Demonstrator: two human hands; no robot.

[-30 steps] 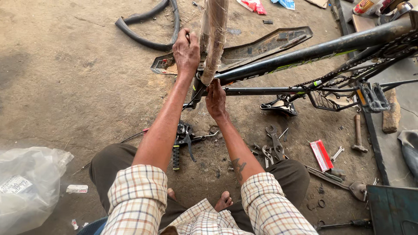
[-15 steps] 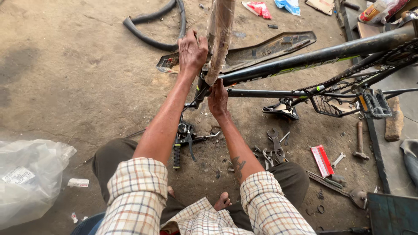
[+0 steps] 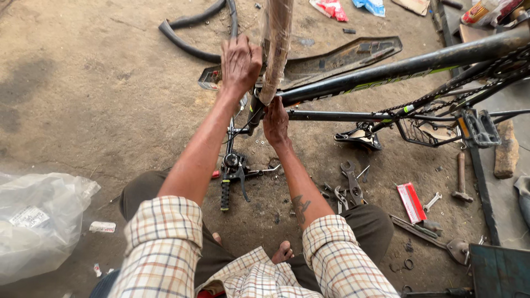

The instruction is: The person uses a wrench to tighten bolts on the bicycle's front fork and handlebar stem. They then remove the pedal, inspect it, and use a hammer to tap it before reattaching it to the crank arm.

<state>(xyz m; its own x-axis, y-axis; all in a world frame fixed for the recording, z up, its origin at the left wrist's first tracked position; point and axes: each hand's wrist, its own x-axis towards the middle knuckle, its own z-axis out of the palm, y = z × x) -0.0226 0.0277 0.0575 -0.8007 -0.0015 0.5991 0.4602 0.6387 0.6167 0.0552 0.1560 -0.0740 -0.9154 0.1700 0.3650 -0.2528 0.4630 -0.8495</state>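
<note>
Two red packets — clear labelled bag far left.

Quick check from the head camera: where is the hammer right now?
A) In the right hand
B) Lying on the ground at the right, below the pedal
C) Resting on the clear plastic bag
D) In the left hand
B: the hammer lies on the ground just below the pedal, while both hands are up at the bicycle frame.

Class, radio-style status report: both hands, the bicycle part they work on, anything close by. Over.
Left hand gripping wrapped fork leg. Right hand at frame's front joint. Handlebar and spanners on ground beneath.
</note>
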